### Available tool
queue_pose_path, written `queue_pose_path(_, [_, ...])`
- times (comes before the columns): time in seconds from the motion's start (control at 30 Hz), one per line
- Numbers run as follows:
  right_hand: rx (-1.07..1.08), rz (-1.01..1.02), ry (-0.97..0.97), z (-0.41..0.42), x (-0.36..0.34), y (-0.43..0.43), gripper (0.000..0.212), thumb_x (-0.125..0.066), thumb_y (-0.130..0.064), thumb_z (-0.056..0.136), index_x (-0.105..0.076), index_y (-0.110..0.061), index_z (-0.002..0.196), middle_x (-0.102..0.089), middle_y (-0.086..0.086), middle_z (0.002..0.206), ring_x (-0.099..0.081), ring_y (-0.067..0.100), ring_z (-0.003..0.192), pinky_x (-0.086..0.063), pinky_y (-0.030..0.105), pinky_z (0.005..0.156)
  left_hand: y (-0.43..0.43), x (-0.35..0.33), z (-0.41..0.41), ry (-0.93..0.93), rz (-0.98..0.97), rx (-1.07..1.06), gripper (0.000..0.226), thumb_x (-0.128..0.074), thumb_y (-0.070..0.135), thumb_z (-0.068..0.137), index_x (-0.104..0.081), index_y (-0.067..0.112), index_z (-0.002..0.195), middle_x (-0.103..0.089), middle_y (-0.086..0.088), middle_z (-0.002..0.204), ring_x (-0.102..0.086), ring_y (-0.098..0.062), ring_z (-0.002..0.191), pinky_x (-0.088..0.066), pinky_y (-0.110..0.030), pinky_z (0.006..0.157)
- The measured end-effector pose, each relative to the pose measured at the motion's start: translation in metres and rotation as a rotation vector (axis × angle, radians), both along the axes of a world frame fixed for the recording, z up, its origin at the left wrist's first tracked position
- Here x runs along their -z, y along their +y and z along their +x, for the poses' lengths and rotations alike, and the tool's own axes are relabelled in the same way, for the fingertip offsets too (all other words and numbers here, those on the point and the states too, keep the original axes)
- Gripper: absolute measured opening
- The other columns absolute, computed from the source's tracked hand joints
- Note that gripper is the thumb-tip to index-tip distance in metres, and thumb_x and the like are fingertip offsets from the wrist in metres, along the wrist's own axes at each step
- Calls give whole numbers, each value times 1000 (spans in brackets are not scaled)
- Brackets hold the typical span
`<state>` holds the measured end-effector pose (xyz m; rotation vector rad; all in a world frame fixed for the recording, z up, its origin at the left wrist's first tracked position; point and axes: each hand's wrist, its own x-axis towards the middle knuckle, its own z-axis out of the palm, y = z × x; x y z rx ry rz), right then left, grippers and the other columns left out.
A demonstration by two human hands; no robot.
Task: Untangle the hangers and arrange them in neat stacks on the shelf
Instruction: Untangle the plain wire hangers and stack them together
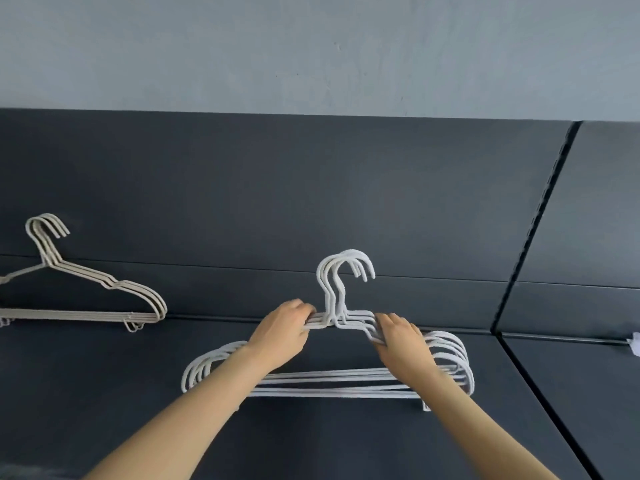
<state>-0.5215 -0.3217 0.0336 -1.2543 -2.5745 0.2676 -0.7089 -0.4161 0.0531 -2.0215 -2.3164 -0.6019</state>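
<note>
A stack of several white hangers (pixel 332 382) lies on the dark shelf (pixel 346 445), hooks pointing up and back against the rear panel. My left hand (pixel 282 332) grips the left shoulder bars just beside the hooks. On the other side of the hooks, my right hand (pixel 403 337) closes on the right shoulder bars. Both forearms cross over the stack's bottom bars. A second stack of beige hangers (pixel 104 306) lies at the far left, its left part cut off by the frame edge.
A dark back panel (pixel 277 188) rises behind the shelf below a grey wall. A seam (pixel 533 379) separates this shelf from another section at the right. A small white object (pixel 634 342) sits at the right edge.
</note>
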Motion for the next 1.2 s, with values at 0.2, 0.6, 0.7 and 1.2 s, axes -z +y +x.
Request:
queue_pose_path(0.2, [-7,46,96,2,10,0,15,-45,-14,89,-52,-8,101,-55,5,95,-50,27,94,-30,28,75,-18,26,-17,30,-162,-56,56,-49,41,89,-32,20,139,-47,3,134,-43,-17,124,-36,-33,104])
queue_pose_path(0.6, [70,74,-23,-4,10,-9,52,-34,-36,96,-23,-13,142,-46,2,136,-41,21,127,-27,31,108,4,31,-15,51,-121,-49,37,-36,30,97,-38,13,130,-52,-5,126,-50,-21,112,-40,-33,96])
queue_pose_path(0.7, [59,74,-30,-2,14,-10,62,-38,-45,93,-20,-13,143,-42,1,139,-38,20,130,-24,31,110,2,33,-15,42,-148,-53,57,-44,42,92,-28,15,139,-45,-2,136,-43,-20,123,-35,-35,104])
queue_pose_path(1.2, [-33,-108,205,8,2,-13,42,-44,-42,92,-47,-17,125,-54,-1,117,-46,19,115,-32,31,97,-15,22,-27,-538,-75,16,47,-55,34,90,-44,20,133,-50,10,121,-47,-6,117,-37,-24,103])
